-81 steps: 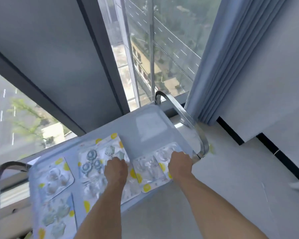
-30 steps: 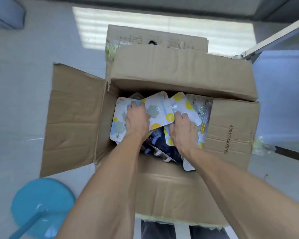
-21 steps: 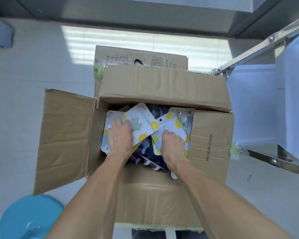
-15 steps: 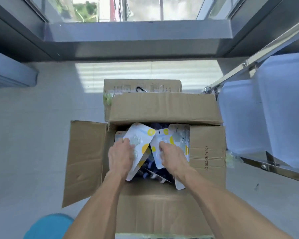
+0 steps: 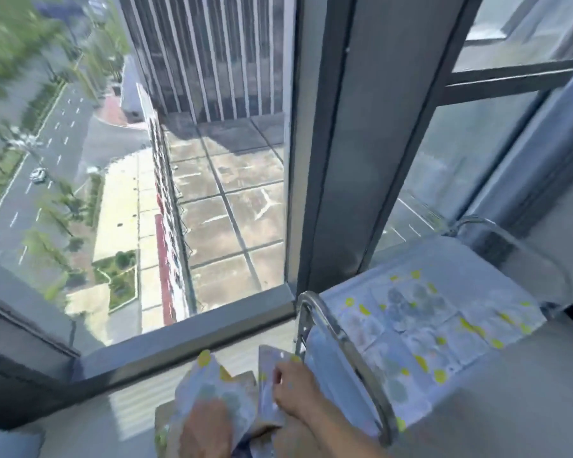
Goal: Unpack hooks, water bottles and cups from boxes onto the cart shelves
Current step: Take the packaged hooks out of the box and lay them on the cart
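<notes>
Above the cardboard box (image 5: 242, 381) beside the cart (image 5: 344, 345), our left hand (image 5: 205, 431) and right hand (image 5: 298, 388) each gripped a hook card (image 5: 212, 385), seemingly light, stiff, slippery blister packs best pinched at their edges.
</notes>
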Demonstrator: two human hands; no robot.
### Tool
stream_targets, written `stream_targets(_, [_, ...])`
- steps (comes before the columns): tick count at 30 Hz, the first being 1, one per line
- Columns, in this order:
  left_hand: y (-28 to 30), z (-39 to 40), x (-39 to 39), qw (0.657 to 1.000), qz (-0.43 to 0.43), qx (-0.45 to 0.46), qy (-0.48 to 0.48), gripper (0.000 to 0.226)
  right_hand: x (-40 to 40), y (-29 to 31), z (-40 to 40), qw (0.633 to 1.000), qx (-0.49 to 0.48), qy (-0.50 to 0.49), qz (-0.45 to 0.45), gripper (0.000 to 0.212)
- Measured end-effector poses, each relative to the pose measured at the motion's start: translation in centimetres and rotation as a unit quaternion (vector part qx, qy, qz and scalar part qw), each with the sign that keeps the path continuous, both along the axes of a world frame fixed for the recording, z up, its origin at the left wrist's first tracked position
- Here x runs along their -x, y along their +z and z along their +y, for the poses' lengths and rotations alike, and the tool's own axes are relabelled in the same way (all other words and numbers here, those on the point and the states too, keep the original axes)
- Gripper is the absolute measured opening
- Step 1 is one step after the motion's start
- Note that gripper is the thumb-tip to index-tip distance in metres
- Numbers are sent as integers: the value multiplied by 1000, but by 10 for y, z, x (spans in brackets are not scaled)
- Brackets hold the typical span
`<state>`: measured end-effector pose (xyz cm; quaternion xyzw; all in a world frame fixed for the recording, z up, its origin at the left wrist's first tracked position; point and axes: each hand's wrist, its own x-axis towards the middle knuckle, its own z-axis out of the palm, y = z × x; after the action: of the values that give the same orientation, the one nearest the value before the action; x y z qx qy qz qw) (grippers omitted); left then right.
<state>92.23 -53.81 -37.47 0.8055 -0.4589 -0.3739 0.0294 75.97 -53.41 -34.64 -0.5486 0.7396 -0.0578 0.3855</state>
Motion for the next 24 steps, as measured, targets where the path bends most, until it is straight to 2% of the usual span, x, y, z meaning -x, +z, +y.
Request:
stream_targets(2, [48, -5, 29, 995, -14, 86, 42, 34, 39, 71, -21, 997, 68, -34, -10, 20])
stream_targets(5, [121, -39, 98, 979, -42, 196, 23, 33, 111, 147, -40, 985, 148, -83, -21, 13])
stream_targets(7, [149, -59, 151, 967, -42, 251, 0, 33, 170, 168, -45, 976, 183, -115, 0, 13])
stream_targets(10, [165, -77, 238, 949, -56, 301, -70, 36, 266, 158, -43, 969, 186, -142, 81, 18])
stream_targets(15, [104, -98, 411, 944, -51, 280, -169, 32, 447, 76, -49, 971, 101, -92, 198, 23])
stream_targets(20, [-4, -99, 593, 959, -77, 114, -249, 34, 619, -2, -69, 966, 15, -50, 253, 23])
stream_targets(24, [-63, -109, 707, 949, -71, 54, -302, 37, 710, -52, -92, 962, -26, -1, 272, 27])
